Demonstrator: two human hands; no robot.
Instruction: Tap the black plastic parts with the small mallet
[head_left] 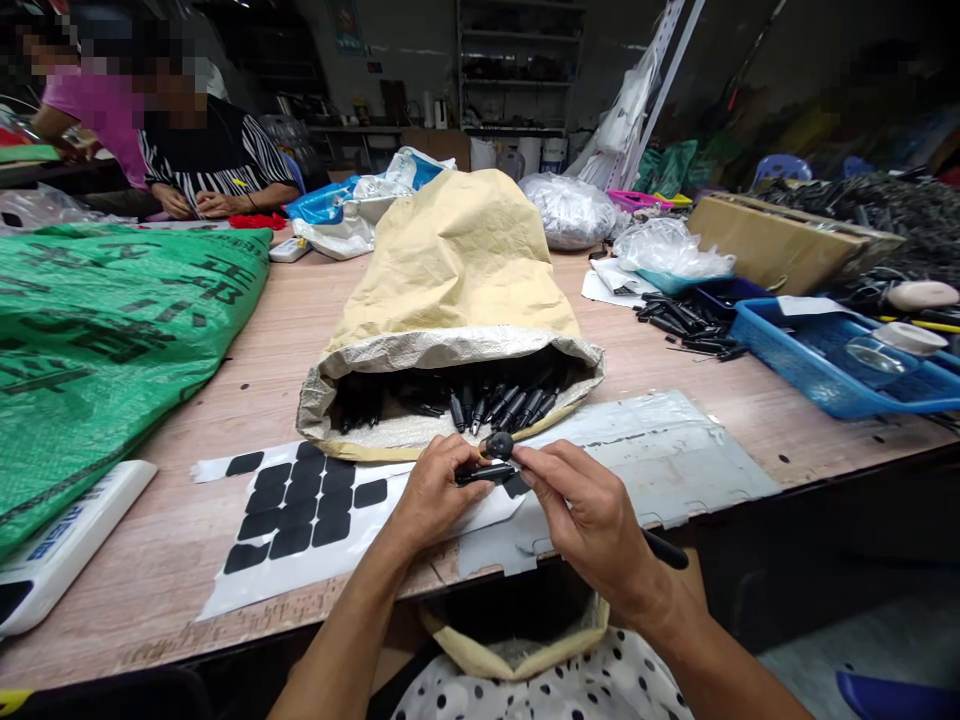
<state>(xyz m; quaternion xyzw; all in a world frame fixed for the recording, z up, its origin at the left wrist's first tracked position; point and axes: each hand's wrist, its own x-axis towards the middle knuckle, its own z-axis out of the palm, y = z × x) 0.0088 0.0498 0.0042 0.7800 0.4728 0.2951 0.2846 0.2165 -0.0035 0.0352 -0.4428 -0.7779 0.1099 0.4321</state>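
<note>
My left hand [435,492] and my right hand [589,515] meet just in front of a tan woven sack [457,290], both pinched on one small black plastic part [491,460] with a round head. The sack lies on its side, mouth towards me, with several black pen-like parts [502,405] inside. Under my hands lies a white backing sheet [300,540] carrying several black adhesive pads [304,500]. A dark stick-like object [664,550] shows below my right wrist.
A green woven bag [105,340] fills the left. A white device [60,545] lies at the near left edge. A blue basket [840,365], loose black parts [686,322] and a cardboard box [787,240] stand at right. Two people sit at the far left. An open sack [517,640] rests on my lap.
</note>
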